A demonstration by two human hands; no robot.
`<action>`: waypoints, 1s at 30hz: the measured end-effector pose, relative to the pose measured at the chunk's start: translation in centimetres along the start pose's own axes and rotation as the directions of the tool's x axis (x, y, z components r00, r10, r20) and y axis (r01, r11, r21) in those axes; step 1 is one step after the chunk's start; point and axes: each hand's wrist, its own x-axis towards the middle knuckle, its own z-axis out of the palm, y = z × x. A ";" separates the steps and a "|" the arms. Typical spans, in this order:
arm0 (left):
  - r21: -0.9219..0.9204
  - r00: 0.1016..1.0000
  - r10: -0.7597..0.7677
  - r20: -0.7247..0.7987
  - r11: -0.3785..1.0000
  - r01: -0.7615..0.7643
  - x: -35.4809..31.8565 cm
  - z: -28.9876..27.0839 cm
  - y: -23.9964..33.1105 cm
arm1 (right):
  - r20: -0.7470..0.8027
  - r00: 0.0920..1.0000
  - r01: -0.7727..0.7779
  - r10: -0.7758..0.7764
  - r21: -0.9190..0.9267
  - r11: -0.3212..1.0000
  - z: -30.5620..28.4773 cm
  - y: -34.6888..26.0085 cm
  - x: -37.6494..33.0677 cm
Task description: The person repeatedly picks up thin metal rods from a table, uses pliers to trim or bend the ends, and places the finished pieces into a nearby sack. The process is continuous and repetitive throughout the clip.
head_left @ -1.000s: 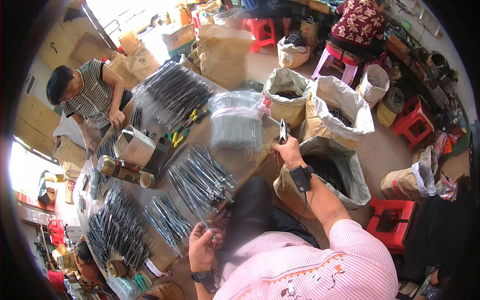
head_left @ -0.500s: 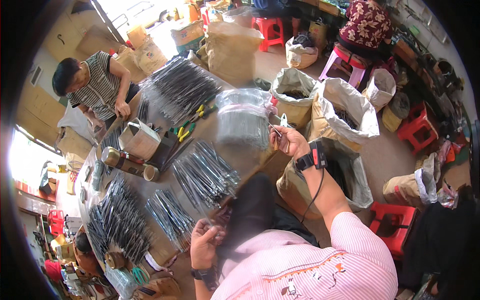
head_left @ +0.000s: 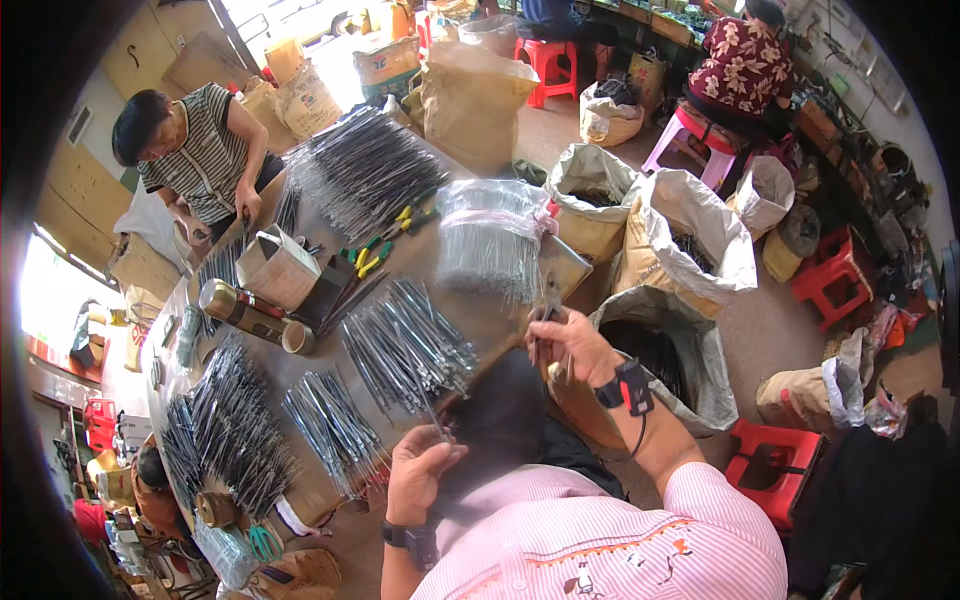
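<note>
Right hand (head_left: 566,343), near the centre of the frame, is closed around a small pair of pliers (head_left: 548,312) held above the tabletop (head_left: 500,320) edge, just below a plastic-wrapped bundle of wires (head_left: 490,238). Left hand (head_left: 418,470), at lower centre, pinches one thin metal rod (head_left: 432,418) at the near end of a loose pile of rods (head_left: 405,345).

Stools: red plastic stool (head_left: 777,462) beside the grey sack (head_left: 700,350).
Tools: green and yellow pliers (head_left: 375,255) on the surface (head_left: 500,320).
Co-worker: striped shirt (head_left: 205,160), seated opposite.
</note>
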 end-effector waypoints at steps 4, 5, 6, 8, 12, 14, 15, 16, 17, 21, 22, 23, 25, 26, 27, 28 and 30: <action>0.060 0.998 -0.044 0.049 0.997 0.041 0.2 1.7 -0.2 | 0.088 0.995 0.064 -0.052 -0.143 0.988 4.3 1.3 -1.9; 0.058 0.998 -0.042 0.049 0.998 0.039 0.1 2.1 -0.2 | 0.107 0.993 0.080 -0.060 -0.199 0.977 5.3 1.5 -2.3; 0.070 0.998 -0.026 0.051 0.997 0.022 -0.1 2.5 -0.3 | 0.144 0.987 0.095 -0.072 -0.159 0.983 6.3 1.8 -2.6; 0.087 0.999 0.010 0.039 0.996 -0.014 -0.3 3.1 -0.2 | 0.160 0.981 0.140 -0.114 -0.168 0.976 7.9 2.3 -3.0; 0.171 0.989 0.130 0.069 0.975 -0.140 -0.3 3.0 0.3 | 0.105 0.970 0.240 -0.219 -0.272 0.932 9.7 3.3 -3.0; 0.160 0.981 0.181 0.070 0.969 -0.190 -0.1 2.9 0.4 | 0.106 0.959 0.282 -0.263 -0.246 0.927 10.1 3.9 -3.0; 0.153 0.977 0.200 0.080 0.966 -0.210 0.0 2.8 0.4 | 0.074 0.964 0.267 -0.257 -0.231 0.935 10.3 4.2 -2.8; 0.146 0.972 0.217 0.094 0.962 -0.229 0.0 2.8 0.4 | 0.098 0.952 0.305 -0.289 -0.235 0.923 10.4 4.5 -2.9; 0.139 0.967 0.234 0.097 0.959 -0.246 0.1 2.8 0.3 | 0.105 0.948 0.318 -0.301 -0.245 0.916 10.4 4.7 -3.0; 0.139 0.958 0.267 0.100 0.950 -0.279 0.3 2.8 0.5 | 0.092 0.939 0.344 -0.332 -0.273 0.898 10.6 5.0 -3.3; 0.146 0.959 0.266 0.096 0.949 -0.278 0.3 2.8 0.6 | 0.085 0.939 0.344 -0.334 -0.279 0.897 10.6 4.9 -3.4; 0.139 0.961 0.263 0.087 0.952 -0.273 0.2 2.8 0.7 | 0.082 0.935 0.353 -0.344 -0.264 0.898 10.7 4.8 -3.4; 0.124 0.963 0.258 0.075 0.956 -0.266 0.1 2.8 0.8 | 0.075 0.928 0.373 -0.366 -0.235 0.898 10.5 4.6 -3.5; 0.119 0.965 0.253 0.071 0.958 -0.260 0.1 2.8 0.8 | 0.101 0.935 0.355 -0.340 -0.258 0.899 10.5 4.6 -3.5; 0.115 0.966 0.248 0.068 0.960 -0.254 0.0 2.8 0.9 | 0.125 0.942 0.336 -0.313 -0.281 0.899 10.4 4.6 -3.5; 0.113 0.968 0.242 0.065 0.962 -0.248 0.0 2.8 0.9 | 0.159 0.944 0.326 -0.290 -0.296 0.898 10.3 4.7 -3.6; 0.117 0.966 0.249 0.063 0.960 -0.255 0.0 2.7 0.9 | 0.175 0.912 0.409 -0.370 -0.348 0.844 11.0 5.7 -3.6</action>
